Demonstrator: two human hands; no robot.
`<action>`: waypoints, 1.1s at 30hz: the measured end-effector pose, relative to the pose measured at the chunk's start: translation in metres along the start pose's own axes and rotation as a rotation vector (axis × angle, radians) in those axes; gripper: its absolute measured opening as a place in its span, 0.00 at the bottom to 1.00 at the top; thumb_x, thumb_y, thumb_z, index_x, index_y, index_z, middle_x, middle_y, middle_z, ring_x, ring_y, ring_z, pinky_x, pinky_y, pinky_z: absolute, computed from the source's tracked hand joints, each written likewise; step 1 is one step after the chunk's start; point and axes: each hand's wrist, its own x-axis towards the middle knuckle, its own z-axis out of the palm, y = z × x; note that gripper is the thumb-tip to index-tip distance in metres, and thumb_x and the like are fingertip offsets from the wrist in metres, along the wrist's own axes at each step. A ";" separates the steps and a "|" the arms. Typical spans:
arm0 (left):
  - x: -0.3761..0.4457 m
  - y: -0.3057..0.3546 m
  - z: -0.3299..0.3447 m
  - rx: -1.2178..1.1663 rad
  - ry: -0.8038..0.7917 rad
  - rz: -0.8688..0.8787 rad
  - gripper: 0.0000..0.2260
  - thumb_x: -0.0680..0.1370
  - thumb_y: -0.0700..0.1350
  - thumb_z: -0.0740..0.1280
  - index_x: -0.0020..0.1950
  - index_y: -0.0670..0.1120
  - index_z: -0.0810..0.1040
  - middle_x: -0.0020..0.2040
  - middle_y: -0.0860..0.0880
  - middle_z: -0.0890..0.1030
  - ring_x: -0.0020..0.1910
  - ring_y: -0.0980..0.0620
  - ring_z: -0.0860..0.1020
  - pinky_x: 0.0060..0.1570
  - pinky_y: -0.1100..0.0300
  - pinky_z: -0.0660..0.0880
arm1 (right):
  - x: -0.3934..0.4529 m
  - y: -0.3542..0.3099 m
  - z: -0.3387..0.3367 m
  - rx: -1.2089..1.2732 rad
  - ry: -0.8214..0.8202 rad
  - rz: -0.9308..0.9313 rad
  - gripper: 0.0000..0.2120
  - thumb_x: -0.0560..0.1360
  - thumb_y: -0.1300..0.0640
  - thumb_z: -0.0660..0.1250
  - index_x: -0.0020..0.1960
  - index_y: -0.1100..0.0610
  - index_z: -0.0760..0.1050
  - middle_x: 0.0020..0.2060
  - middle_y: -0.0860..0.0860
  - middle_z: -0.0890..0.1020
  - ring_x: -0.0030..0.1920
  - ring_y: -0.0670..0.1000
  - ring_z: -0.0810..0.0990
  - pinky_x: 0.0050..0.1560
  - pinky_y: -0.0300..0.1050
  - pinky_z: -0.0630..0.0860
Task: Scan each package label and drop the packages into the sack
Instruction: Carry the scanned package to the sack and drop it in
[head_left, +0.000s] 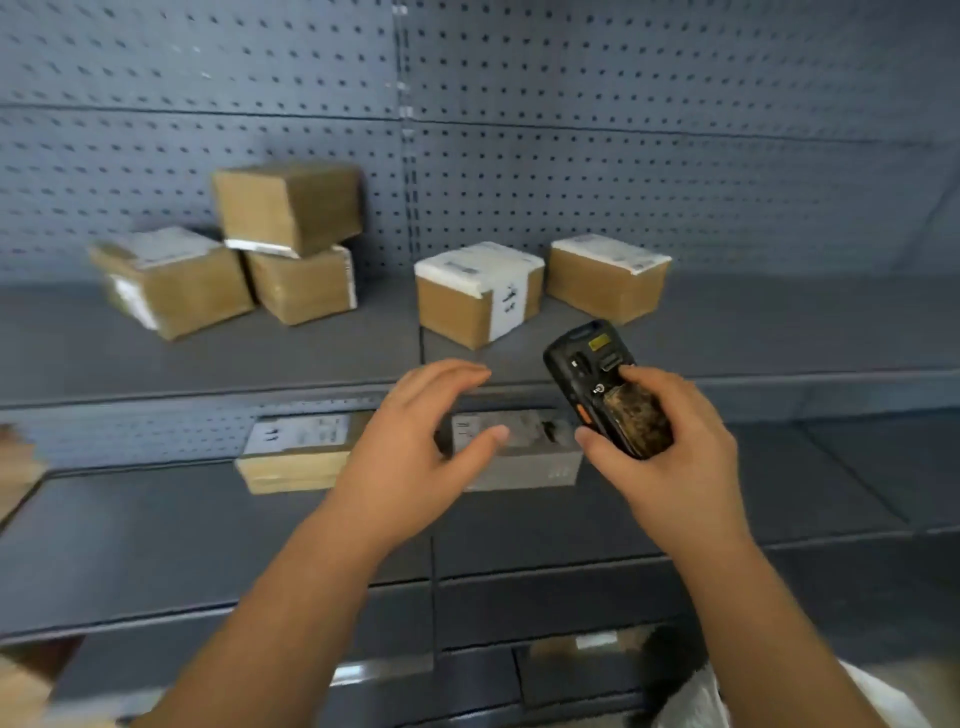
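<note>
Holding the black handheld scanner (608, 387) in my right hand (670, 457), I have my fingers and thumb curled round its lower body, its back facing me and its head tilted up toward the upper grey metal shelf (260, 358). My left hand (415, 447) hangs spread wide and bare in front of the shelf edge, fingers relaxed, touching nothing. Just beyond it on the upper shelf sits a brown cardboard package with a white label over its top (475, 293), and beside it to the right another labelled brown package (605, 280). Farther left, three brown cardboard packages (228, 254) cluster, one stacked tilted on top. On the lower shelf (156, 530) lie a flat labelled package (298, 452) and a grey package (524, 457), partly behind my hands. A white plastic sack (696, 699) shows at the bottom right, blurred.
</note>
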 end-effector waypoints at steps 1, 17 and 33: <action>-0.009 -0.003 -0.013 0.031 0.041 -0.041 0.23 0.77 0.62 0.64 0.68 0.53 0.75 0.64 0.63 0.71 0.67 0.61 0.69 0.65 0.67 0.64 | 0.006 -0.008 0.010 0.034 -0.040 -0.029 0.27 0.67 0.48 0.78 0.63 0.43 0.74 0.58 0.41 0.76 0.57 0.40 0.74 0.56 0.33 0.69; -0.253 -0.042 -0.279 0.532 0.545 -0.584 0.20 0.77 0.56 0.69 0.66 0.49 0.76 0.63 0.56 0.76 0.64 0.60 0.71 0.63 0.77 0.61 | -0.070 -0.270 0.244 0.479 -0.533 -0.526 0.27 0.65 0.47 0.76 0.62 0.46 0.75 0.56 0.41 0.76 0.54 0.44 0.75 0.50 0.40 0.72; -0.525 -0.137 -0.548 0.691 0.822 -1.010 0.20 0.77 0.54 0.69 0.68 0.51 0.75 0.61 0.62 0.73 0.60 0.68 0.68 0.63 0.65 0.67 | -0.283 -0.579 0.508 0.614 -0.937 -0.734 0.28 0.66 0.44 0.76 0.64 0.44 0.74 0.55 0.41 0.76 0.53 0.40 0.71 0.51 0.39 0.69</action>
